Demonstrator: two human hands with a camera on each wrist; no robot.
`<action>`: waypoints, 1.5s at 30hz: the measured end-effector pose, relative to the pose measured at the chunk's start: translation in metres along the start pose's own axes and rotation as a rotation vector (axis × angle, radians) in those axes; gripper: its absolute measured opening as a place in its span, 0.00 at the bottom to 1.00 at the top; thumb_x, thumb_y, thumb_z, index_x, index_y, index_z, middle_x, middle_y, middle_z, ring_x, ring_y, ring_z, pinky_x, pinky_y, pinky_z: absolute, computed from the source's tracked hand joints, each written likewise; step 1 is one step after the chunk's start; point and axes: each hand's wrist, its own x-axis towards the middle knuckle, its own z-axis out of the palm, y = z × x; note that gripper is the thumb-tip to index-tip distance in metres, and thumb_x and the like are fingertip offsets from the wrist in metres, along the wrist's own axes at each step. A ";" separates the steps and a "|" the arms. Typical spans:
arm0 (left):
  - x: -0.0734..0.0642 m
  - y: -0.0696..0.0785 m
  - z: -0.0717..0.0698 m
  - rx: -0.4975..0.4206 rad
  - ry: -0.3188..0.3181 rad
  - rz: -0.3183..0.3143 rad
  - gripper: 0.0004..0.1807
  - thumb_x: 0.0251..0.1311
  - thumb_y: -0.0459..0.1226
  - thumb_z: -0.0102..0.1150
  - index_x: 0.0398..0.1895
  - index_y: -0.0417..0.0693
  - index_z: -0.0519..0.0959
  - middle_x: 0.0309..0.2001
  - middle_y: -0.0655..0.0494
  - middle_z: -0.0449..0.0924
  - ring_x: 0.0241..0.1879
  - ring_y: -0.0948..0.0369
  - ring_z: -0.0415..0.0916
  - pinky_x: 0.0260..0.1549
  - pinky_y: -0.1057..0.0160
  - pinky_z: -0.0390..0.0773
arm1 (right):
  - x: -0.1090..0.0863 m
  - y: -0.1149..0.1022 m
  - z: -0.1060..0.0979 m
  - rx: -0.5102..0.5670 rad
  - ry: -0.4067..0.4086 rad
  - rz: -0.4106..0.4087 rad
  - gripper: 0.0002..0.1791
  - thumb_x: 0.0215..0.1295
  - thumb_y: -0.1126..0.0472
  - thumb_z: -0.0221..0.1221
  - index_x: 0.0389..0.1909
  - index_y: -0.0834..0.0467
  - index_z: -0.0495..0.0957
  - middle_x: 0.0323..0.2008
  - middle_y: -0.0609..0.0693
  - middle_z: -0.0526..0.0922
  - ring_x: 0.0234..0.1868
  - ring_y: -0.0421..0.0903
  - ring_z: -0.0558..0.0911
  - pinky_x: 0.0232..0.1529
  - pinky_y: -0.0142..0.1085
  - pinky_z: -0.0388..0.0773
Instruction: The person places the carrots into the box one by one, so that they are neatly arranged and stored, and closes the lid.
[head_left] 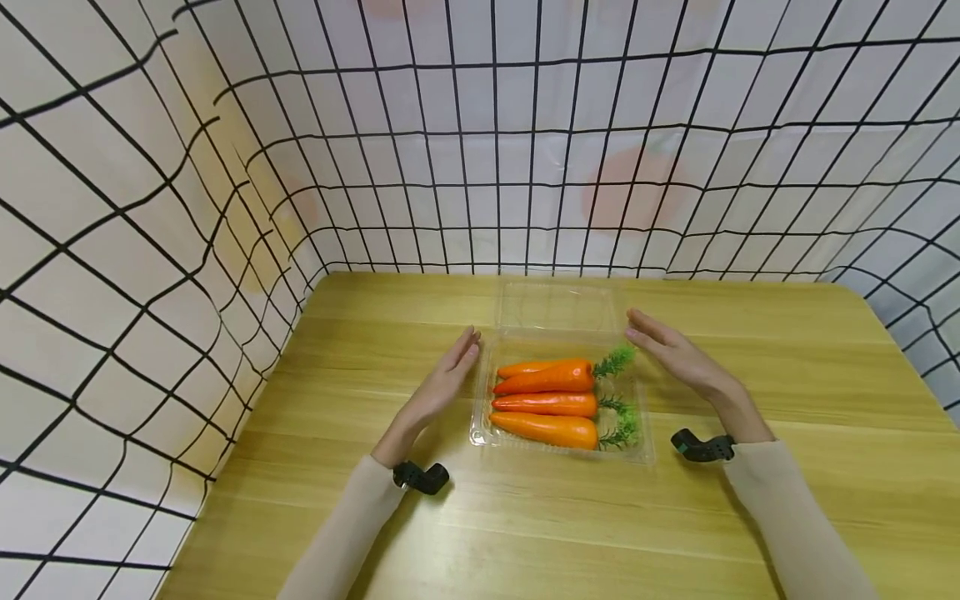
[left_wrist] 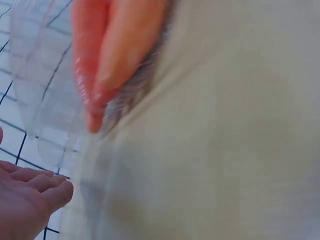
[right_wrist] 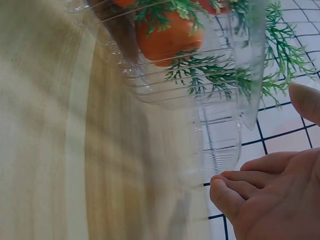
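Observation:
A clear plastic clamshell box (head_left: 481, 433) rests on the table, with its lid (head_left: 557, 308) laid open toward the back. Inside lie several orange carrots (head_left: 546, 405), side by side, tips to the left and green feathery tops (head_left: 617, 361) to the right. My left hand (head_left: 438, 383) is beside the box's left edge, fingers straight and holding nothing. On the opposite side, my right hand (head_left: 684, 357) also has straight fingers and holds nothing, near the box's back right corner. Both wrist views show a palm turned toward the box. Whether any fingertip touches the plastic, I cannot tell.
The wooden table (head_left: 787, 358) extends around the box on all sides. A black wire grid (head_left: 536, 129) over pale sheeting stands along its back and sides. Each wrist wears a black camera mount, one on the left (head_left: 422, 477) and one on the right (head_left: 701, 447).

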 end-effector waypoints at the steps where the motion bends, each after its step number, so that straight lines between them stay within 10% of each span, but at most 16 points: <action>1: 0.005 0.001 -0.002 -0.012 0.009 0.000 0.35 0.85 0.48 0.34 0.84 0.40 0.43 0.84 0.44 0.49 0.83 0.48 0.47 0.83 0.48 0.45 | 0.000 0.001 0.000 0.001 -0.001 -0.002 0.44 0.83 0.43 0.44 0.83 0.64 0.36 0.83 0.66 0.40 0.83 0.69 0.41 0.79 0.69 0.38; 15: 0.053 0.012 -0.004 -0.218 0.001 -0.016 0.33 0.85 0.46 0.34 0.84 0.41 0.48 0.85 0.48 0.45 0.84 0.52 0.43 0.83 0.53 0.48 | 0.001 0.005 0.003 0.020 -0.002 -0.011 0.43 0.84 0.42 0.43 0.84 0.61 0.36 0.84 0.63 0.35 0.83 0.67 0.37 0.80 0.68 0.35; 31: 0.056 0.012 0.004 -0.259 0.009 -0.040 0.33 0.84 0.47 0.33 0.84 0.41 0.46 0.85 0.47 0.42 0.84 0.50 0.42 0.83 0.51 0.48 | 0.003 0.004 0.002 0.017 0.013 -0.026 0.42 0.84 0.44 0.43 0.83 0.62 0.36 0.84 0.62 0.35 0.84 0.66 0.37 0.81 0.65 0.36; 45: 0.054 0.026 -0.002 -0.308 0.038 0.082 0.33 0.85 0.44 0.33 0.84 0.39 0.43 0.84 0.42 0.43 0.84 0.47 0.45 0.82 0.45 0.52 | 0.000 -0.008 0.000 0.005 0.089 -0.115 0.40 0.84 0.47 0.44 0.84 0.60 0.39 0.84 0.62 0.41 0.84 0.65 0.43 0.81 0.65 0.40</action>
